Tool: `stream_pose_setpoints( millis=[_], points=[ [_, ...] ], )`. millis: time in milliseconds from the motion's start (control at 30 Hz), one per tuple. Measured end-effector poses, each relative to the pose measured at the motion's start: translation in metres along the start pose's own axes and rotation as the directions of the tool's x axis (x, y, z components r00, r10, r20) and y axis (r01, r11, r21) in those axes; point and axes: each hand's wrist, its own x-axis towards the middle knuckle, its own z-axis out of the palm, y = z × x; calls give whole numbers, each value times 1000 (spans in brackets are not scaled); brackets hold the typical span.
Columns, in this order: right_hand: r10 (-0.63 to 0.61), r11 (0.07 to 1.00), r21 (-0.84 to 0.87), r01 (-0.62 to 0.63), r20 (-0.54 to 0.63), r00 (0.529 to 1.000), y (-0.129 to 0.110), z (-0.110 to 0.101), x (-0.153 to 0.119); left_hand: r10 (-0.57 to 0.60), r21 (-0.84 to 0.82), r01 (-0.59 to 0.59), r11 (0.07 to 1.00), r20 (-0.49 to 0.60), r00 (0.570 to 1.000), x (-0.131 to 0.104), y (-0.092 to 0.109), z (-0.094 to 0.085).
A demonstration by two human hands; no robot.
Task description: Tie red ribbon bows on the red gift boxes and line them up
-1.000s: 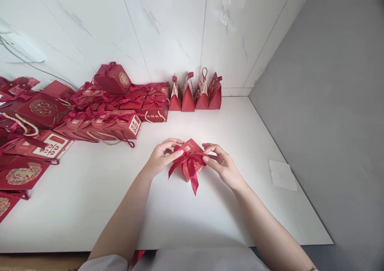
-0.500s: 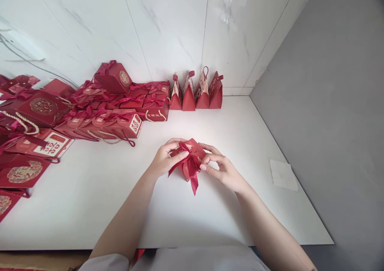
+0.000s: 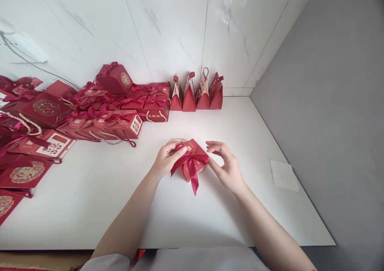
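Observation:
A small red gift box [image 3: 196,146] with printed characters stands on the white table in front of me. A dark red ribbon bow [image 3: 191,163] is tied around it, one tail hanging down toward me. My left hand [image 3: 168,155] grips the box's left side, thumb on top and fingers behind it. To the right of the box, my right hand [image 3: 227,165] has its fingers apart and curved. Its thumb tip is at the box's right corner, by the ribbon; whether it touches cannot be made out.
Red gift boxes [image 3: 114,121] with ribbons and rope handles are massed on the left and along the wall. Several upright triangular boxes [image 3: 189,99] stand against the wall. A white paper sheet [image 3: 284,175] lies near the right edge of the white table [image 3: 192,219].
My right hand has let go of the ribbon and moved a little right, its fingers spreading. The ribbon lies flatter, and more of the box top shows. My left hand has stayed on the box.

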Motion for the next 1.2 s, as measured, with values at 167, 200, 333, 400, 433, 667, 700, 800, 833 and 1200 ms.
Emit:
stream_pose_setpoints(
  millis=[167, 200, 333, 400, 433, 667, 700, 800, 833, 1200],
  points=[
    [311, 948, 55, -313, 40, 950, 1, -6, -1, 60, 33, -57, 998, -72, 996, 1, -1, 0],
    [361, 928, 61, -367, 98, 928, 0, -8, -2, 83, 55, -78, 995, -93, 992, 1, -2, 1],
    [473, 844, 63, -533, 384, 793, -6, -12, -3, 183, 179, -151, 972, -178, 967, 0, -2, 3],
    [479, 801, 92, -592, 496, 724, -9, -10, -3, 209, 226, -166, 960, -182, 961, 0, -1, 3],
    [476, 786, 117, -608, 513, 714, -9, -9, -3, 213, 239, -169, 956, -170, 962, 0, 0, 3],
    [417, 805, 267, -530, 382, 825, -11, -4, -4, 229, 226, -211, 951, -59, 972, 2, -3, -1],
    [404, 814, 268, -515, 376, 834, -11, -4, -4, 227, 225, -209, 952, -59, 972, 2, -4, -1],
    [369, 848, 243, -470, 365, 855, -10, -4, -5, 228, 235, -206, 950, -72, 971, 2, -5, -1],
    [361, 860, 229, -455, 359, 861, -9, -4, -5, 230, 242, -207, 948, -72, 970, 2, -5, -1],
    [247, 961, 33, -276, 355, 902, -10, -11, -4, 231, 405, -212, 889, 4, 973, 0, 8, -4]
  ],
)
